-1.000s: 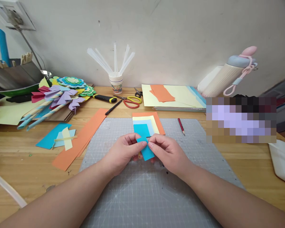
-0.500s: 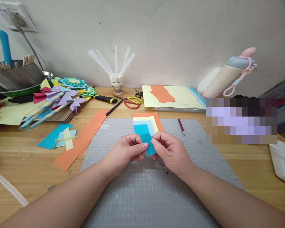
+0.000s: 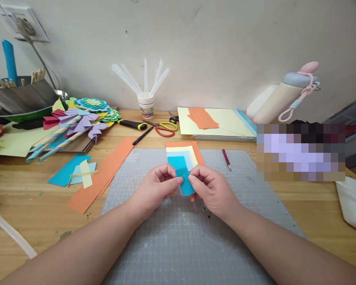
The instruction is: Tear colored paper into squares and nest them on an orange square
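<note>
A small blue piece of paper (image 3: 185,183) is pinched between my two hands over the cutting mat. My left hand (image 3: 161,182) grips its left edge, thumb on top. On its right edge my right hand (image 3: 206,182) is closed, fingertips partly hidden behind the paper. Just beyond lies a stepped stack of paper: a blue sheet (image 3: 175,161), a light blue sheet (image 3: 188,157), a pale yellow sheet (image 3: 194,154) and an orange sheet (image 3: 199,152) at the bottom. The grey cutting mat (image 3: 178,245) spreads beneath my forearms.
Orange strips (image 3: 106,174) and paper scraps (image 3: 86,174) lie left. Behind are a utility knife (image 3: 132,124), black pen (image 3: 142,135), scissors (image 3: 166,128) and a cup (image 3: 146,107) of straws. A pencil (image 3: 226,159), paper pile (image 3: 225,118) and bottle (image 3: 284,95) are right; paper flowers (image 3: 80,122) left.
The blue paper in my hands has shifted slightly and now looks flatter, turned a little. Both hands keep their hold in nearly the same place. The whole view has moved very slightly.
</note>
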Tool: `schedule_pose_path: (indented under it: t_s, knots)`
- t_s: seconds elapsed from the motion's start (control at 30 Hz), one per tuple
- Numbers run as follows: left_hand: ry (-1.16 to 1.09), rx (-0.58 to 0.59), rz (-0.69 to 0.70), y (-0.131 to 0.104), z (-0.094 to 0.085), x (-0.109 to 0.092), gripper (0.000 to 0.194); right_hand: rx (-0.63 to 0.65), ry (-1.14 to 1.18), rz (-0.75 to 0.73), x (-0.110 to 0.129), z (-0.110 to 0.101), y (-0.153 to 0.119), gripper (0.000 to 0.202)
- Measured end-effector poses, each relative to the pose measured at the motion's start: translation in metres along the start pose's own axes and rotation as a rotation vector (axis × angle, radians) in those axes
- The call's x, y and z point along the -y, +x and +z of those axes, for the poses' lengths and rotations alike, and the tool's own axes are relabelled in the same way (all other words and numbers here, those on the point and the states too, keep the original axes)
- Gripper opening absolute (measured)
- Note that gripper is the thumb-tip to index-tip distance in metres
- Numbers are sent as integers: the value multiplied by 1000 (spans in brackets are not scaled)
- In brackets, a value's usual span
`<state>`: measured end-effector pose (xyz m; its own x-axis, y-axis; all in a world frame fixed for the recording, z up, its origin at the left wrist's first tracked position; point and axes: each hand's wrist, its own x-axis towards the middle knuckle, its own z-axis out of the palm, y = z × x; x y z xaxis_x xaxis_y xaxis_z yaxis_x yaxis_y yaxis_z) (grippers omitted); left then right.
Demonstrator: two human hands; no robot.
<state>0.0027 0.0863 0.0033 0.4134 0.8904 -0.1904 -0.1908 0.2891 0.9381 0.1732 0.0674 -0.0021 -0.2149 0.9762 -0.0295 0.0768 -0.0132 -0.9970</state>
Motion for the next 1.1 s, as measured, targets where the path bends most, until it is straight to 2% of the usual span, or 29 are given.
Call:
schedule_pose_path:
  t_s: [0.27,0.47,0.63,0.83,1.1]
  knots:
    - [-22,-5,8,0,-1,1,34,-3,-48,-6,2,0,0,24]
    - [-3,15,-24,-2,0,-1,27,4,-37,1,1,0,-1,25]
    - [42,-19,3,-1,1,-3,21,20,7,8,2,2,-1,24]
    - [82,-39,23,-1,2,-3,33,7,38,19,1,2,-1,26]
    - [213,60,16,-5,6,2,37,-92,1,-60,2,6,-4,26]
